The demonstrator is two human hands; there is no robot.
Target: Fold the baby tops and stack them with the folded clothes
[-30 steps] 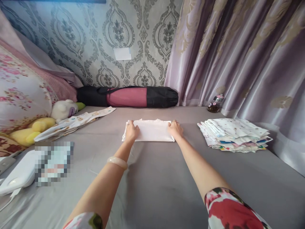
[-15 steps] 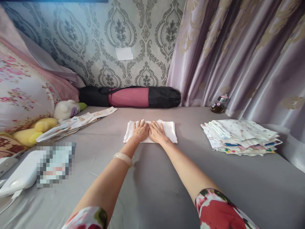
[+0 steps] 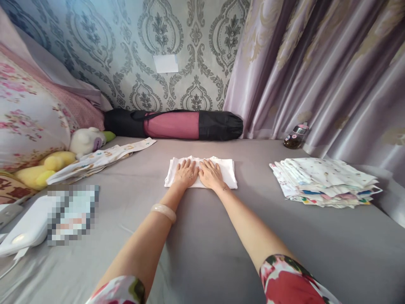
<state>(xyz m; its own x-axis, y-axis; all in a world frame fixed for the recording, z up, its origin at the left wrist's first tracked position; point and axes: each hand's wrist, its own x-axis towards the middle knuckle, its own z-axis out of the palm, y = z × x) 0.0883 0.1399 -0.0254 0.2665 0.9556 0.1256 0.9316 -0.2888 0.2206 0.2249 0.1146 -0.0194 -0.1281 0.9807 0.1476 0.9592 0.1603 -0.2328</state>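
A folded white cloth (image 3: 228, 171) lies on the grey bed sheet (image 3: 202, 236) in front of me. Both my hands rest flat on its middle, side by side. My left hand (image 3: 186, 173) has its fingers stretched out and pressed on the cloth, with a pale bangle on the wrist. My right hand (image 3: 210, 174) lies flat right next to it, fingers spread, holding nothing.
A stack of folded patterned cloths (image 3: 322, 180) lies at the right. A long patterned cloth (image 3: 101, 159) lies at the left by plush toys (image 3: 85, 141). A rolled mat in a black bag (image 3: 174, 124) lies along the wall. A small glass jar (image 3: 295, 137) stands by the curtain.
A second ago my hands gripped the two ends of the white cloth. They moved inward to its middle and now lie flat there, almost still over the last half second.
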